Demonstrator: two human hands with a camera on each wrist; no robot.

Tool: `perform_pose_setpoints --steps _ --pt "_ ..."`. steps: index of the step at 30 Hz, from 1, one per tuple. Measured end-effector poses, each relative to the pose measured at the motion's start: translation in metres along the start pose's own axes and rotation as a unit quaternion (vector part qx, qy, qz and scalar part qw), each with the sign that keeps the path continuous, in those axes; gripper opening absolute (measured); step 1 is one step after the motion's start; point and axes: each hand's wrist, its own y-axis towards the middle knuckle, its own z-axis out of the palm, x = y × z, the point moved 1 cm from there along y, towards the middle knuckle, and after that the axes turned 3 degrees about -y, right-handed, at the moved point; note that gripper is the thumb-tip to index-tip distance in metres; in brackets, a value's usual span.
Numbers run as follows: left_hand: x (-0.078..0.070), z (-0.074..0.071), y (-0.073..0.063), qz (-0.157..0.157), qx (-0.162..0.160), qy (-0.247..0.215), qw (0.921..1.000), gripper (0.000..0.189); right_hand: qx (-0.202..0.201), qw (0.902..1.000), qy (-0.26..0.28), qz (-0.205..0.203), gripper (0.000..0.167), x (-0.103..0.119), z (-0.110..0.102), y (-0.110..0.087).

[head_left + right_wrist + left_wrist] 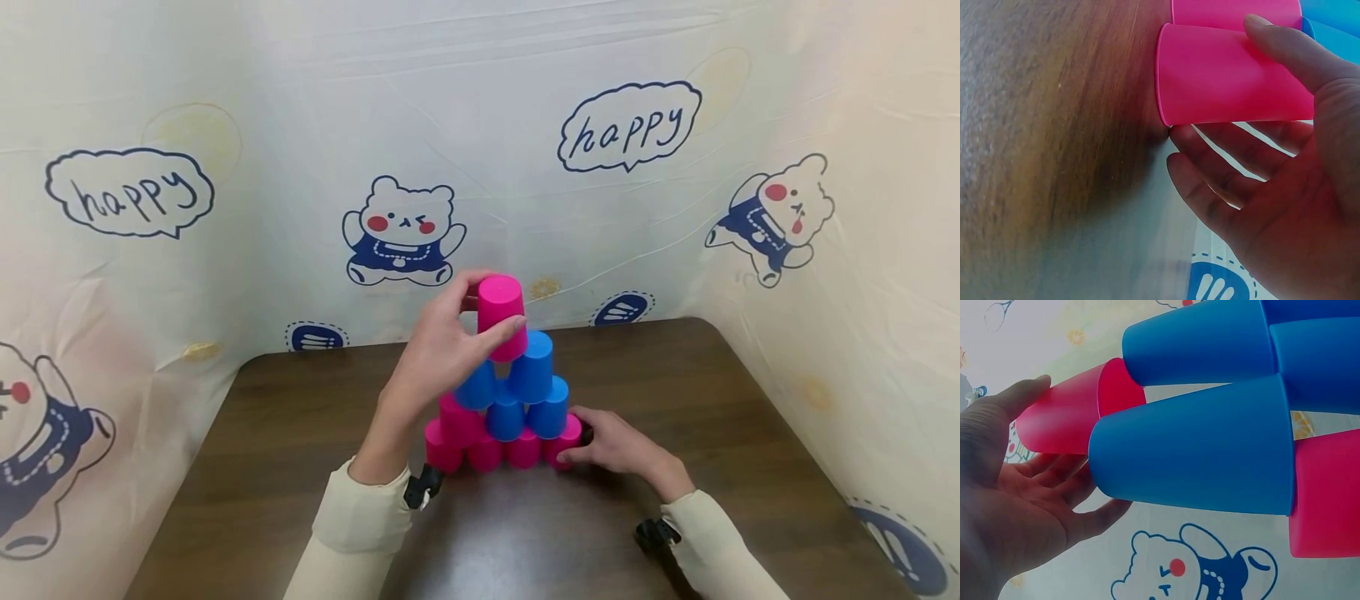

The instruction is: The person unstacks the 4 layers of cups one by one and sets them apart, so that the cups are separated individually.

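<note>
Upside-down cups form a pyramid on the table. At its peak my left hand (442,343) holds a pink cup (500,298) between thumb and fingers, right over two blue cups (534,367). In the left wrist view that pink cup (1063,419) has its rim close to the narrow ends of those blue cups (1191,447). Below them, a row has one pink cup (459,423) and two blue cups (506,417). Several pink cups make up the bottom row. My right hand (622,442) grips the right-end pink cup (1229,78), thumb on one side and fingers on the other.
The brown wooden table (300,500) extends around the pyramid. Behind it and at both sides hangs a pale curtain (480,125) printed with bears and "happy" bubbles. Black wrist cameras (423,486) sit at both cream sleeves (360,517).
</note>
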Motion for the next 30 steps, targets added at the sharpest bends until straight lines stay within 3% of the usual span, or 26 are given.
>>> perform_pose_setpoints --steps 8,16,23,30 --pt "0.0 -0.018 -0.007 0.023 -0.04 -0.024 0.9986 0.069 0.003 1.0 0.001 0.002 0.048 0.001 0.001 0.001" --pt "0.006 -0.043 -0.017 0.065 -0.095 -0.054 0.9919 0.067 0.008 0.9997 0.0 0.023 0.051 -0.002 0.002 0.0" --pt "0.022 -0.064 -0.029 0.04 -0.136 -0.04 0.9891 0.066 0.004 0.9995 -0.004 0.031 0.05 -0.002 0.004 0.0" --pt "0.052 -0.097 -0.037 -0.037 -0.168 -0.019 0.9849 0.068 -0.001 0.9995 -0.007 0.031 0.052 -0.002 0.005 -0.001"
